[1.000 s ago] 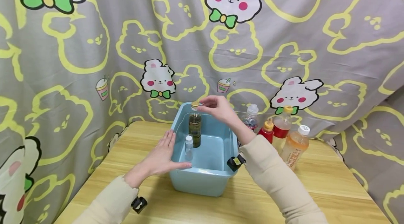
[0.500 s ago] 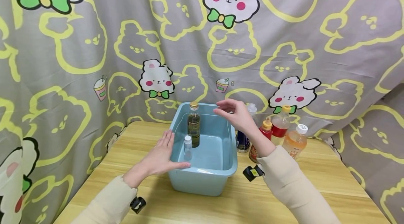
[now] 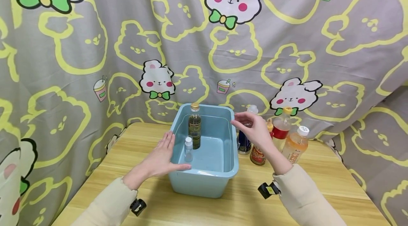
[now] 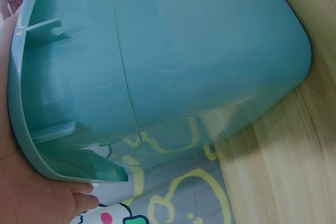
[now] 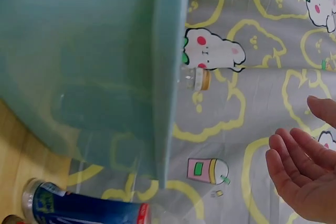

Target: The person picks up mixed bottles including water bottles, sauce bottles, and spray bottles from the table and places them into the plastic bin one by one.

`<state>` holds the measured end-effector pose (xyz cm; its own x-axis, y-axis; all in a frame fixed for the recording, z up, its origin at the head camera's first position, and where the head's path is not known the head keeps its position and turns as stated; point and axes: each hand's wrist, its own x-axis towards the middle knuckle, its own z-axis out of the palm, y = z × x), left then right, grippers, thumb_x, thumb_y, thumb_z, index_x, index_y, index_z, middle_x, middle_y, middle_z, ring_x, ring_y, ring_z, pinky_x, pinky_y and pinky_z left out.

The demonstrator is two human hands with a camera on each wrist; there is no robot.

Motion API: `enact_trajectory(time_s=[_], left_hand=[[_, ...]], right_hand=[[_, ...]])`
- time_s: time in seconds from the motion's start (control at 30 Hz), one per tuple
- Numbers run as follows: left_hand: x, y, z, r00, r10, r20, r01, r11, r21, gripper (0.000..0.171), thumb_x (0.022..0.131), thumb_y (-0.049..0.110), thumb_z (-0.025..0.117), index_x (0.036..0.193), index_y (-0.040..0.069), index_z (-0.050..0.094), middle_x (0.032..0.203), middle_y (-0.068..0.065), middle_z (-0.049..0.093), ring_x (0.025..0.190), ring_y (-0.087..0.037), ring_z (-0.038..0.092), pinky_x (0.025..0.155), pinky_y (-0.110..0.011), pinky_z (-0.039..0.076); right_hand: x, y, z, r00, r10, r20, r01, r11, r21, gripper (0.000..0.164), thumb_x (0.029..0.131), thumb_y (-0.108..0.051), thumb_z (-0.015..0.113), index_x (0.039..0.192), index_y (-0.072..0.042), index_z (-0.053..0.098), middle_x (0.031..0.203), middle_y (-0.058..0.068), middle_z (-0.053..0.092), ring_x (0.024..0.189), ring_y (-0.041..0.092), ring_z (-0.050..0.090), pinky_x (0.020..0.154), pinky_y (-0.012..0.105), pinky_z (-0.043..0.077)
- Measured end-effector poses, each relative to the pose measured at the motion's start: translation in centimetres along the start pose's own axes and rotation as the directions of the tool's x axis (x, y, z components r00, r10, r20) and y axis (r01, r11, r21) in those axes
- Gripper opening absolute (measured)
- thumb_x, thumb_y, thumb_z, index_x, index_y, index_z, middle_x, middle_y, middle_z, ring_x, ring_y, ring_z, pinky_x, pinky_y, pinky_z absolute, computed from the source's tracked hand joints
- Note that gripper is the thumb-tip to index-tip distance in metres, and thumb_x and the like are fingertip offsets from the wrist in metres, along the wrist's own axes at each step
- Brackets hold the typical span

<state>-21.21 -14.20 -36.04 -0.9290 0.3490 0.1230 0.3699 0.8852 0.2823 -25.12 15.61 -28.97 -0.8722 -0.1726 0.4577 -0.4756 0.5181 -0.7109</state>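
Observation:
A pale blue plastic tub (image 3: 204,183) stands on the wooden table. Inside, a dark glass bottle with a gold cap (image 3: 194,126) stands upright by the left wall, with a small clear bottle with a white cap (image 3: 188,150) in front of it. My left hand (image 3: 157,157) rests on the tub's near left corner, fingers straight along the left rim and thumb on the front rim. Past the right rim my right hand (image 3: 255,130) hovers empty, its fingers loosely bent. The right wrist view shows that hand (image 5: 307,177) apart from the tub and the gold cap (image 5: 201,78).
Several bottles stand right of the tub: a blue-labelled one (image 3: 243,142), a brownish-red one (image 3: 257,157) partly behind my right hand, a yellow-capped one with a red label (image 3: 282,128) and an orange drink bottle (image 3: 296,144). A patterned curtain (image 3: 191,49) hangs behind the table.
A second ago my right fingers were at the gold cap. The right hand has come away and moved right across the tub, leaving the dark bottle standing inside. My left hand stays put.

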Motion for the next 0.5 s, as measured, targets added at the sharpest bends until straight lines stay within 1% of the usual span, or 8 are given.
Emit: enact_trajectory(time_s=[0.2, 0.3, 0.5], left_hand=[[0.0, -0.1, 0.1, 1.000, 0.004, 0.000, -0.004, 1.000, 0.008, 0.119, 0.064, 0.079, 0.044, 0.137, -0.010, 0.014, 0.144, -0.025, 0.005, 0.132, -0.034, 0.000, 0.106, -0.043, 0.010], [0.0, -0.1, 0.1, 1.000, 0.006, -0.002, -0.006, 1.000, 0.012, 0.119, 0.064, 0.080, 0.043, 0.137, -0.010, 0.014, 0.144, -0.025, 0.006, 0.132, -0.034, 0.000, 0.106, -0.044, 0.011], [0.0, 0.0, 0.1, 1.000, 0.008, -0.007, -0.008, 1.000, 0.013, 0.119, 0.064, 0.080, 0.043, 0.137, -0.010, 0.014, 0.144, -0.025, 0.005, 0.132, -0.034, 0.000, 0.105, -0.044, 0.011]], right_hand=[[-1.2, 1.1, -0.6, 0.998, -0.011, -0.066, 0.012, 1.000, 0.019, 0.029, 0.080, -0.023, 0.067, 0.102, -0.004, 0.063, 0.091, 0.008, 0.065, 0.078, 0.017, 0.061, 0.069, 0.021, 0.049], [-1.6, 1.8, -0.9, 0.994, -0.014, -0.110, 0.015, 1.000, 0.008, 0.028, 0.080, -0.022, 0.066, 0.101, -0.004, 0.064, 0.090, 0.008, 0.065, 0.077, 0.015, 0.060, 0.068, 0.017, 0.048], [-2.3, 3.5, -1.7, 0.978, 0.021, -0.208, -0.021, 1.000, -0.001, 0.027, 0.081, -0.019, 0.066, 0.100, -0.001, 0.063, 0.089, 0.012, 0.065, 0.075, 0.009, 0.058, 0.066, 0.013, 0.046]])
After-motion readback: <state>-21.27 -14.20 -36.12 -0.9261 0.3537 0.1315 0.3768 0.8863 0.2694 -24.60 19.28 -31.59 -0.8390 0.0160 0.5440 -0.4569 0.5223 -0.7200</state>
